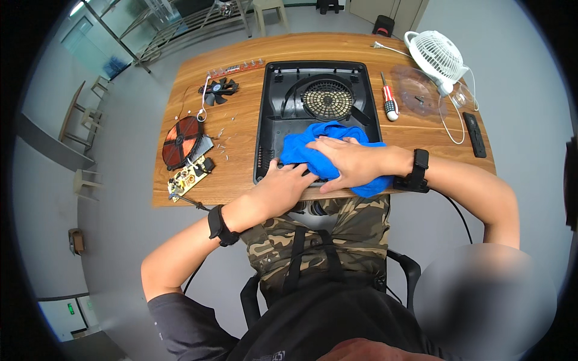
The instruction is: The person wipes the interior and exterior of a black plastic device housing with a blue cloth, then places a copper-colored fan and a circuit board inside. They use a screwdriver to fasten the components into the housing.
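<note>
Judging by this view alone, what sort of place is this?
Probably a small repair or teardown workspace. On the wooden table sit an opened black plastic housing, a bare circuit board and a screwdriver. Whether it's a workshop or training room, I can't tell.

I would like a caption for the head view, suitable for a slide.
Right hand on a blue cloth over a black plastic case, left hand at its near edge, screwdriver alongside.

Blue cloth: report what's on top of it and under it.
The right hand rests on top. Underneath is the near part of the black casing; the surface directly beneath the blue cloth is covered, so its details cannot be seen.
</note>
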The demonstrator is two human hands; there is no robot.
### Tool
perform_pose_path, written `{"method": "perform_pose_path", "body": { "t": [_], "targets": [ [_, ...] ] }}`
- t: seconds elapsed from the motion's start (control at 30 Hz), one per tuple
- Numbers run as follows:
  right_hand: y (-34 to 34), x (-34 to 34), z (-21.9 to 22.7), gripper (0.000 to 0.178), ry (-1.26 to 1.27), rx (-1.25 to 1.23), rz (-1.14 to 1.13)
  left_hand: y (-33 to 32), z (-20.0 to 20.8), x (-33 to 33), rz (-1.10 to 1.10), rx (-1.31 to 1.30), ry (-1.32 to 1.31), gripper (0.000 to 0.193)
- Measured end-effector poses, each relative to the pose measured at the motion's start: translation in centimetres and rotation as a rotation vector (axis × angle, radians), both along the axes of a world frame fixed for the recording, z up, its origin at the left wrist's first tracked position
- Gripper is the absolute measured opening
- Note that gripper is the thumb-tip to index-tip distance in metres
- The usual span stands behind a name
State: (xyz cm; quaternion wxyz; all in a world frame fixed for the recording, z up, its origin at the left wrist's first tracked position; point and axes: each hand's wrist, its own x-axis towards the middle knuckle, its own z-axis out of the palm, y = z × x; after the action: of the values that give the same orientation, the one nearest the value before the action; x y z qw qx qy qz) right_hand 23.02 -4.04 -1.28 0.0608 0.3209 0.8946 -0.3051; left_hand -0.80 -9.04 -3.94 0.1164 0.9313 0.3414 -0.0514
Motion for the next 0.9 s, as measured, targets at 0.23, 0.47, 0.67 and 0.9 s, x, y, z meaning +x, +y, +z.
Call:
{"method": "perform_pose_path", "body": {
  "t": [0.23, 0.47, 0.67, 0.9],
  "targets": [
    [-0.7, -0.2, 0.6, 0.081, 0.061, -0.001, -0.011, -0.8, 2.7, -2.1, -0.011, -0.030, -0.248, 0.041],
    [-1.3, -0.7, 0.4, 0.067, 0.107, 0.012, -0.027, -0.1, 5.9, -7.0, 0.383, 0.030, -0.490, 0.020],
    [-0.3, -0.5, 0.2, 0.064, 0.205, 0.033, -0.008, 2.1, 1.6, -6.9, 0.702, -0.219, -0.456, 0.029],
    [2.6, -0.4, 2.7, 0.056, 0.370, 0.206, -0.222, 2.1, 2.8, -5.5, 0.818, -0.505, -0.390, 0.027]
  ]
}}
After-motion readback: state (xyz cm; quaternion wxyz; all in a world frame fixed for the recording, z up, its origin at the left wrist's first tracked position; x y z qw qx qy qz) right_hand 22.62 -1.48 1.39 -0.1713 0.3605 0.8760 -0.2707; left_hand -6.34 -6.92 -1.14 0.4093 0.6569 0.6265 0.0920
